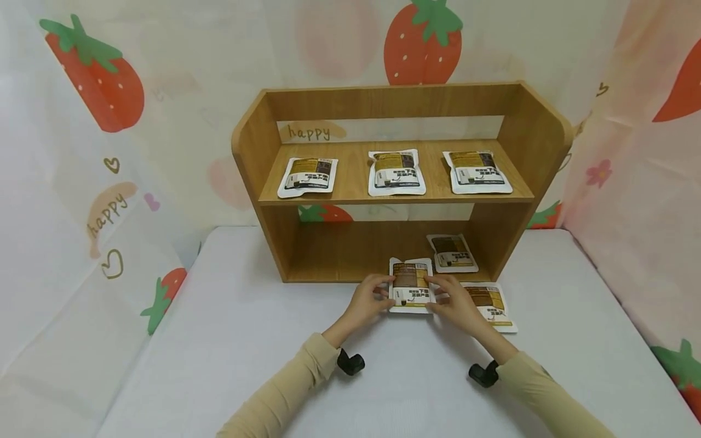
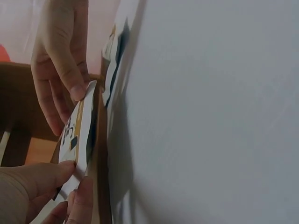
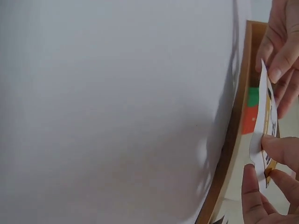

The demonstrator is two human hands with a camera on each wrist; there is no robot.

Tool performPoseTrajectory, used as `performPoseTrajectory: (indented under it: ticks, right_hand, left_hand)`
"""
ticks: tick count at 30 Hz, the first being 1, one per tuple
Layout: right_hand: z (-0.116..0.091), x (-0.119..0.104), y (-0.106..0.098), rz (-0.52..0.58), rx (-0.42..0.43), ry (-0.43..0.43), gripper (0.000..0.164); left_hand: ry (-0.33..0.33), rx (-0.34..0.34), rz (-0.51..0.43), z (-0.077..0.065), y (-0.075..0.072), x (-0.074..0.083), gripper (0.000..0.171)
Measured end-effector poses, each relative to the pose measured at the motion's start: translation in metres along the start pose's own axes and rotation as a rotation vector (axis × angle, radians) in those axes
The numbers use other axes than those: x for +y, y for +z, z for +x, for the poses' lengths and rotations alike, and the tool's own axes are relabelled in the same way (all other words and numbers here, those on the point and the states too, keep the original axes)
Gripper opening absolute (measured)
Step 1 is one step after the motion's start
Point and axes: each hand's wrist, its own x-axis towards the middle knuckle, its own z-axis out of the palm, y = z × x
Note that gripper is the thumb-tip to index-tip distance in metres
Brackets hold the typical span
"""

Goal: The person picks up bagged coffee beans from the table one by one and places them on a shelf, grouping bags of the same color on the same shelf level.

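Note:
Both hands hold one flat white pouch with a brown and yellow label [image 1: 412, 286] at the front edge of the shelf's lower level. The left hand [image 1: 366, 302] pinches its left edge, thumb on the printed face and fingers behind. On the opposite edge, the right hand [image 1: 456, 306] pinches it the same way. The left wrist view shows the pouch [image 2: 83, 135] tilted, with a thumb on its near edge. Just right of the right hand, another pouch [image 1: 490, 304] lies on the table, partly hidden by that hand. A similar pouch [image 1: 453, 253] rests on the lower shelf at the right.
A two-level wooden shelf [image 1: 394, 199] stands at the back of the white table [image 1: 219, 340]. On its upper level lie three pouches, at left [image 1: 308, 177], middle [image 1: 396, 173] and right [image 1: 476, 173]. Strawberry-printed cloth hangs behind and at the sides.

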Motion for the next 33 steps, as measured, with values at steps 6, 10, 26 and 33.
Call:
performPoseTrajectory:
  ticks: [6, 10, 26, 33]
  right_hand:
    - [0.019, 0.002, 0.002, -0.002, -0.008, -0.015, 0.056]
    - [0.034, 0.005, 0.006, -0.019, -0.010, -0.017, 0.055]
    - [0.071, 0.019, 0.013, -0.001, -0.076, 0.050, 0.053]
    - [0.082, 0.019, 0.013, 0.019, -0.105, 0.149, 0.056]
  left_hand:
    - [0.018, 0.001, 0.039, 0.015, -0.011, -0.004, 0.051]
    - [0.027, 0.018, 0.068, 0.024, -0.019, -0.008, 0.049]
    - [-0.007, 0.002, 0.042, 0.058, -0.033, -0.030, 0.043]
    - [0.014, -0.014, 0.007, 0.071, -0.035, -0.049, 0.044]
